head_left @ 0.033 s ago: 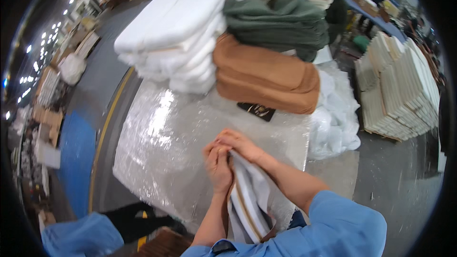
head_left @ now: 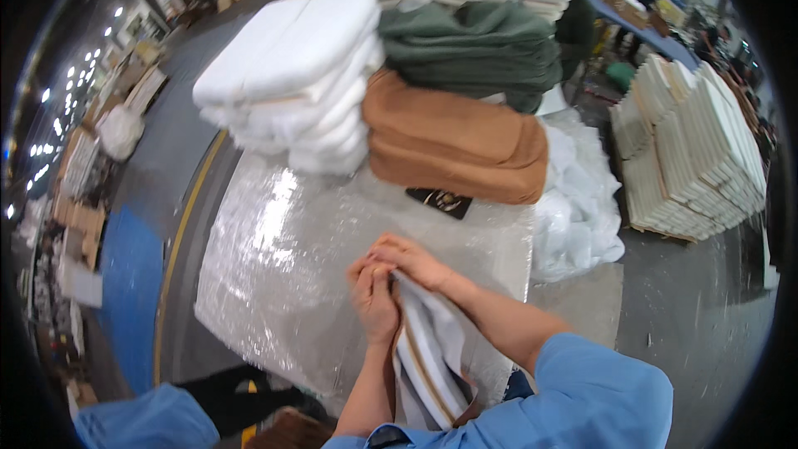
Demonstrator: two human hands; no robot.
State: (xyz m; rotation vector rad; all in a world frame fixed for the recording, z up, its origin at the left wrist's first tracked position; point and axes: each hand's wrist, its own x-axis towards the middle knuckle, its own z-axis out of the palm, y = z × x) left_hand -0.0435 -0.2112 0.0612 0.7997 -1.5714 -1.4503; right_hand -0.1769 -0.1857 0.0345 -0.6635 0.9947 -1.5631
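Over the near part of the plastic-wrapped table, my left hand (head_left: 376,306) and my right hand (head_left: 409,259) are closed together. Both grip the upper end of a white cloth piece (head_left: 422,349) with a tan stripe along its length. The cloth hangs from my fingers toward my body between my forearms, and its inner side looks greyish. My fingertips overlap, so the gripped edge is hidden. Beyond my hands lies a stack of brown folded cloth (head_left: 453,137), with a black card (head_left: 440,201) bearing a light emblem at its front edge.
A tall pile of white folded cloth (head_left: 287,50) stands at the left, dark green folded cloth (head_left: 470,46) behind the brown. White plastic bags (head_left: 573,208) bulge beside the table (head_left: 274,283). Stacked pale panels (head_left: 686,150) stand at right. Another person's blue sleeve (head_left: 145,417) shows lower left.
The whole view has shifted slightly, with the piles now a little lower and farther left. My hands keep the same grip on the cloth.
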